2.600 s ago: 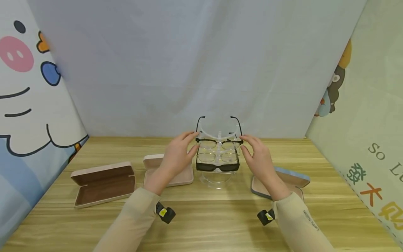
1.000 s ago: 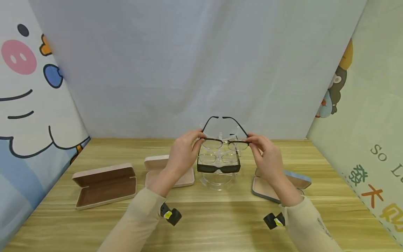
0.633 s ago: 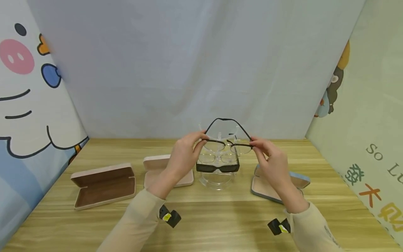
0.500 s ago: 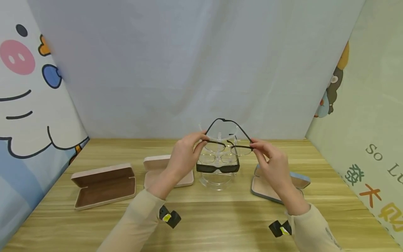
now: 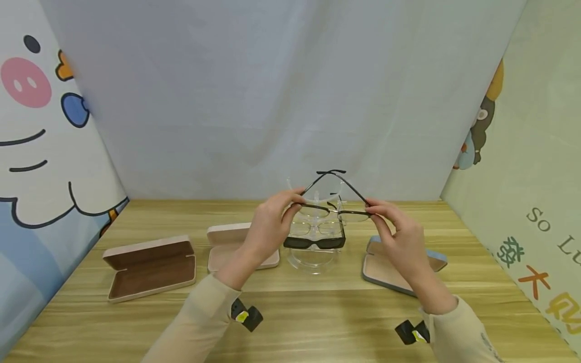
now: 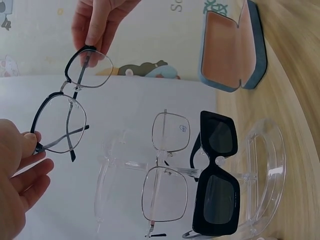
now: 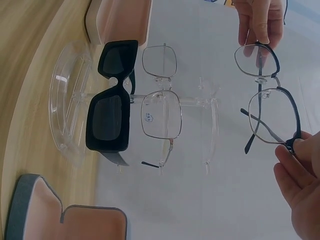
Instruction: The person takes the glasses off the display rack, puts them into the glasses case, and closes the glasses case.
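Both hands hold black half-rim eyeglasses (image 5: pixel 354 213) above the clear acrylic display stand (image 5: pixel 303 264). My left hand (image 5: pixel 270 222) pinches the frame's left end between thumb and fingers. At the opposite end, my right hand (image 5: pixel 401 239) pinches the hinge corner. In the left wrist view the two temples of the eyeglasses (image 6: pixel 38 114) cross behind the lenses. Below them on the stand sit thin metal-rimmed glasses (image 7: pixel 142 116), and under those, black thick-framed sunglasses (image 7: pixel 92 127). The stand's upper tier holds no glasses.
An open case with brown lining (image 5: pixel 154 275) lies at the left. Beside it, partly behind the left forearm, is an open pale pink case (image 5: pixel 268 258). An open blue case (image 5: pixel 386 274) lies at the right, partly covered by the right arm. A curtain hangs behind the table.
The hands gripped the black eyeglasses and lifted them off the stand's upper tier, shifting slightly right. Their temples swung inward from apart to crossed, and the right hand moved outward.
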`<state>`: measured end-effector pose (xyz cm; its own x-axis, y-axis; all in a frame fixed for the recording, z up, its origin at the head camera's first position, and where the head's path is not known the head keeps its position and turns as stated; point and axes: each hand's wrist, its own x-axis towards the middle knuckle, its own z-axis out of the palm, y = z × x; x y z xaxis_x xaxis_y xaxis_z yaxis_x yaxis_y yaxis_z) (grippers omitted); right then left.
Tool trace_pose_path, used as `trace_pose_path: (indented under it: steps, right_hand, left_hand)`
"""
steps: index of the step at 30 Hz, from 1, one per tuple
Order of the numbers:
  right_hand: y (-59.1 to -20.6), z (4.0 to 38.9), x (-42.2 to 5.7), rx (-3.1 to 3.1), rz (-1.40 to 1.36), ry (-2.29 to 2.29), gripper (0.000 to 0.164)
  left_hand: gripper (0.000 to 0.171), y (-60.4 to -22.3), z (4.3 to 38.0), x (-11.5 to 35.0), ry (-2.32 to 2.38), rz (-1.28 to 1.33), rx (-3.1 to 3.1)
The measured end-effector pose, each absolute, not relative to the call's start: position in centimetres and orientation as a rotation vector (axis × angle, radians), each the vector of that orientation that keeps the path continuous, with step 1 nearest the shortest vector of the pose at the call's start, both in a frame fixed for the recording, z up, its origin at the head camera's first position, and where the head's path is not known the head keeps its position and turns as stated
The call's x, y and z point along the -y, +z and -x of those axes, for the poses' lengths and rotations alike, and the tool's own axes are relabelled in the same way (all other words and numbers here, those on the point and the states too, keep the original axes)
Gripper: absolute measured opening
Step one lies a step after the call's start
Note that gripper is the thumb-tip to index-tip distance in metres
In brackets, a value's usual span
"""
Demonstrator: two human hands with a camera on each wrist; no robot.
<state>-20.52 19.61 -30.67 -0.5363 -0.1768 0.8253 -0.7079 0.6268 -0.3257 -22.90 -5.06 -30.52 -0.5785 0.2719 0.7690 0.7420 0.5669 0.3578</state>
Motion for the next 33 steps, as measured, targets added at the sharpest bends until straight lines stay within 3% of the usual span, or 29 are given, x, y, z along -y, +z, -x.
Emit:
trace_pose_path:
  steps: [22, 33]
  right_hand:
    - [-31.6, 20.3, -20.7, 2.074, -0.697, 0.813, 0.024]
    - [-32.5, 19.8, -21.6, 2.108, -0.666, 1.057, 0.023]
  left_hand:
    - [0.013, -31.5, 22.8, 3.6, -0.908, 0.863, 2.076]
    - [0.013, -32.8, 22.7, 2.3, -1.066, 0.874, 2.124]
